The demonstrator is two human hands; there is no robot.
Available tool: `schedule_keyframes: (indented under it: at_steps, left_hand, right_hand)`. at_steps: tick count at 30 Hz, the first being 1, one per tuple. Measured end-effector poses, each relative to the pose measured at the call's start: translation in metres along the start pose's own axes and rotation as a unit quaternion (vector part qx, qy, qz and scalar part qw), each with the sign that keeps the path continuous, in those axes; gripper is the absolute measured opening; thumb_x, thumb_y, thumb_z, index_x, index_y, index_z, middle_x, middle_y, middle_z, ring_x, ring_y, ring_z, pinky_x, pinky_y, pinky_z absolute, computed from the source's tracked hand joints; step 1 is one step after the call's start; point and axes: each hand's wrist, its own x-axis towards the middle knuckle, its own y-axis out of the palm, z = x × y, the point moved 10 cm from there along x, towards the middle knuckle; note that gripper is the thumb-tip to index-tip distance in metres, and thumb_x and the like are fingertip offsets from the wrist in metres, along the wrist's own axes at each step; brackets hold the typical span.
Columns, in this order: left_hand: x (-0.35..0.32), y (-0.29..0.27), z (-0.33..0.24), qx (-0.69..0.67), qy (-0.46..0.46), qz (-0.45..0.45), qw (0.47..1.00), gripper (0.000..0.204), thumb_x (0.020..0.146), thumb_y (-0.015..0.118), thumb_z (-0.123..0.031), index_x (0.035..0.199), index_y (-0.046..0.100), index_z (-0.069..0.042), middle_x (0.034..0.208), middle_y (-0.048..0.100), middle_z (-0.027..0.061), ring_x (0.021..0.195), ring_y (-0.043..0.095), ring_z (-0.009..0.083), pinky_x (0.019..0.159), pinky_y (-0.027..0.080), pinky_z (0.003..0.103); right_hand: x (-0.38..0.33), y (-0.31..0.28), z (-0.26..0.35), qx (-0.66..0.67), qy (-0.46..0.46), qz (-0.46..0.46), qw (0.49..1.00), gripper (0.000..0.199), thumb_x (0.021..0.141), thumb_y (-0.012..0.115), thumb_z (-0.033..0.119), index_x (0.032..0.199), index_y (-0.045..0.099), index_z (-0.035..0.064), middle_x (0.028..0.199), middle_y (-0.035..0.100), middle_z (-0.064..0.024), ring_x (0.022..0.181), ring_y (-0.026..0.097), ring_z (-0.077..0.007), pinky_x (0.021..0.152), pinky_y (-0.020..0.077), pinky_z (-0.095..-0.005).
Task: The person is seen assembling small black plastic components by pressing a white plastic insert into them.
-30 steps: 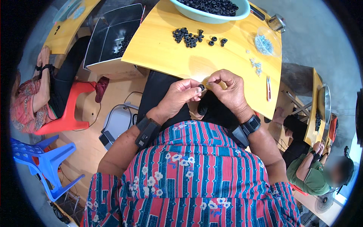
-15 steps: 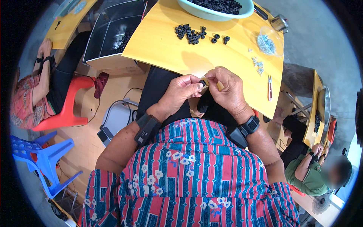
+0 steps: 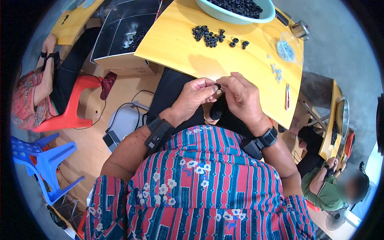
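My left hand (image 3: pixel 196 96) and my right hand (image 3: pixel 242 98) meet over my lap, just below the near edge of the yellow table (image 3: pixel 180 48). Their fingertips pinch a small black ring-shaped part (image 3: pixel 218 85) between them. A pile of the same black parts (image 3: pixel 208 35) lies on the table beyond my hands. A pale green bowl (image 3: pixel 240 17) full of black parts stands at the table's far edge. Both wrists carry black bands.
Small silver pieces (image 3: pixel 277 72) and a clear bag (image 3: pixel 287 50) lie on the table's right, with a red-handled cutter (image 3: pixel 287 97) near the edge. A box of black parts (image 3: pixel 124 36) sits left. A red stool (image 3: pixel 68 108), blue chair (image 3: pixel 40 160) and seated people flank me.
Both hands have stayed together on the small black part, shifting slightly lower from the table edge toward my lap.
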Motion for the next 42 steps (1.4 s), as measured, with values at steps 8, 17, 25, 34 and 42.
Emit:
schedule_keyframes:
  at_steps: [8, 17, 25, 34, 42]
  left_hand:
    - [0.002, 0.001, 0.000, -0.051, 0.002, 0.024, 0.998, 0.016, 0.092, 0.055, -0.016, 0.102, 0.058, -0.004, 0.079, 0.056, -0.0018, 0.074, 0.055, 0.0064, 0.076, 0.050, 0.026]
    - [0.006, 0.000, 0.000, -0.070, 0.003, 0.030, 0.997, 0.018, 0.093, 0.054, -0.015, 0.104, 0.058, -0.003, 0.082, 0.058, -0.0003, 0.075, 0.056, 0.0077, 0.076, 0.051, 0.027]
    - [-0.001, 0.000, 0.005, -0.088, -0.028, 0.009, 0.996, 0.018, 0.094, 0.051, -0.014, 0.105, 0.058, -0.002, 0.081, 0.054, -0.0006, 0.075, 0.053, 0.0070, 0.077, 0.049, 0.025]
    - [0.001, 0.001, 0.006, -0.077, -0.027, 0.049, 0.996, 0.017, 0.092, 0.054, -0.010, 0.106, 0.057, -0.003, 0.095, 0.060, 0.0034, 0.085, 0.059, 0.0118, 0.081, 0.050, 0.029]
    - [-0.001, 0.001, 0.002, -0.063, -0.033, 0.018, 0.997, 0.013, 0.092, 0.054, -0.010, 0.103, 0.057, -0.003, 0.082, 0.059, 0.0013, 0.074, 0.058, 0.0079, 0.073, 0.051, 0.023]
  right_hand:
    - [-0.016, 0.011, -0.043, 0.198, 0.177, -0.016, 0.964, 0.021, 0.076, 0.066, -0.002, 0.097, 0.065, 0.0027, 0.084, 0.066, -0.0094, 0.079, 0.066, -0.0181, 0.074, 0.0516, -0.0273]
    - [-0.011, 0.013, -0.044, 0.171, 0.151, -0.032, 0.973, 0.015, 0.074, 0.068, 0.003, 0.089, 0.066, 0.0040, 0.081, 0.065, -0.0097, 0.075, 0.064, -0.0232, 0.069, 0.0512, -0.0296]
    - [-0.010, 0.005, -0.014, 0.050, -0.046, -0.062, 0.996, 0.032, 0.064, 0.066, 0.003, 0.095, 0.065, 0.0095, 0.080, 0.059, -0.0082, 0.071, 0.059, -0.0277, 0.061, 0.0497, -0.0357]
    - [0.007, -0.001, -0.039, 0.169, -0.001, 0.001, 0.986, 0.016, 0.071, 0.067, 0.006, 0.087, 0.069, 0.0064, 0.081, 0.064, -0.0093, 0.075, 0.062, -0.0253, 0.066, 0.0507, -0.0329]
    - [0.031, -0.027, -0.157, -0.058, 0.324, -0.064, 0.942, 0.027, 0.071, 0.071, 0.029, 0.080, 0.066, 0.0037, 0.077, 0.065, -0.0157, 0.072, 0.063, -0.0314, 0.066, 0.0499, -0.0381]
